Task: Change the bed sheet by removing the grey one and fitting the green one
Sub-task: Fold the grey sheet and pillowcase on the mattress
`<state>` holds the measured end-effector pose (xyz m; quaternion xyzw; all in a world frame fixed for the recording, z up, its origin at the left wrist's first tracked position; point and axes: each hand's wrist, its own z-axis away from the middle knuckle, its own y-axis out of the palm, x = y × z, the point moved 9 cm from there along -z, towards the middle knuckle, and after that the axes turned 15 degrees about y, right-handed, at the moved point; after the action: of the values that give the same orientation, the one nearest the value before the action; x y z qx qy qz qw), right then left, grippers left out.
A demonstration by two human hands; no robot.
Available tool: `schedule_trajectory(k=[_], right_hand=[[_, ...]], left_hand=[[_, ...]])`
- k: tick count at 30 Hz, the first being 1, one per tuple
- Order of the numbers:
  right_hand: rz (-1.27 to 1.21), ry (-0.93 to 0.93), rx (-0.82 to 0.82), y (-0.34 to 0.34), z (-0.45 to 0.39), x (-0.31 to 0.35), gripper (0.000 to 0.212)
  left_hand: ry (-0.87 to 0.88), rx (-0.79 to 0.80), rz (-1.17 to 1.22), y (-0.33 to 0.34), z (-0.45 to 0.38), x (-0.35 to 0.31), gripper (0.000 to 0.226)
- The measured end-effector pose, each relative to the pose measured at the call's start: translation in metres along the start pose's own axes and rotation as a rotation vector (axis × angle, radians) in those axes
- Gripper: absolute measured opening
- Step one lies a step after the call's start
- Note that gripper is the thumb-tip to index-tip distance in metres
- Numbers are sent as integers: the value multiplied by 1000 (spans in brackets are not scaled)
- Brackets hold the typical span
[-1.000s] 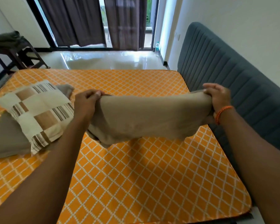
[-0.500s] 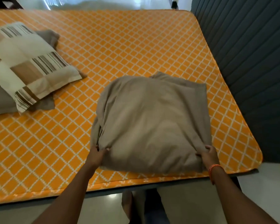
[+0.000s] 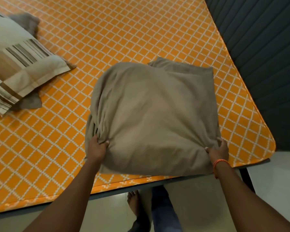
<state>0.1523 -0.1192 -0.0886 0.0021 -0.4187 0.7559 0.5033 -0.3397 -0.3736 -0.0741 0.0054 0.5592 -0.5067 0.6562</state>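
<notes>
A folded grey-brown sheet (image 3: 154, 118) lies on the bare orange diamond-patterned mattress (image 3: 124, 39), close to its near edge. My left hand (image 3: 97, 145) grips the sheet's near left corner, with bunched cloth between thumb and fingers. My right hand (image 3: 218, 149), with an orange thread on the wrist, grips the near right corner. The cloth puffs up in the middle between my hands. No green sheet is in view.
A striped beige pillow (image 3: 18, 64) rests on a grey-brown one (image 3: 29, 102) at the left of the mattress. The dark padded headboard (image 3: 261, 56) runs along the right side. Pale floor (image 3: 278, 178) and my foot (image 3: 133, 203) show below the bed edge.
One second ago I held the sheet up, stretched between both hands. It has since come down flat on the mattress near the edge, and my view has tilted downward. My hands now clutch its near corners.
</notes>
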Motion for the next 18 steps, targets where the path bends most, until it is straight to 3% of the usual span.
schedule_trajectory(k=[2, 4, 6, 9, 12, 15, 18], right_hand=[[81, -14, -29, -1, 3, 2, 67], [123, -95, -88, -1, 5, 23, 66], [163, -217, -200, 3, 3, 56, 64], [247, -440, -354, 20, -3, 107, 58], [275, -625, -297, 55, -19, 158, 55], [252, -683, -171, 88, -39, 203, 56], [263, -674, -156, 102, -70, 242, 59]], left_hand=[[3, -15, -140, -4, -3, -10, 51], [65, -94, -209, -10, -13, -35, 59], [196, -191, -323, -10, -32, -68, 70], [378, -252, -476, 10, -63, -111, 70], [546, -195, -507, 50, -100, -152, 57], [672, -102, -513, 97, -139, -191, 45], [693, -16, -493, 152, -180, -228, 42]])
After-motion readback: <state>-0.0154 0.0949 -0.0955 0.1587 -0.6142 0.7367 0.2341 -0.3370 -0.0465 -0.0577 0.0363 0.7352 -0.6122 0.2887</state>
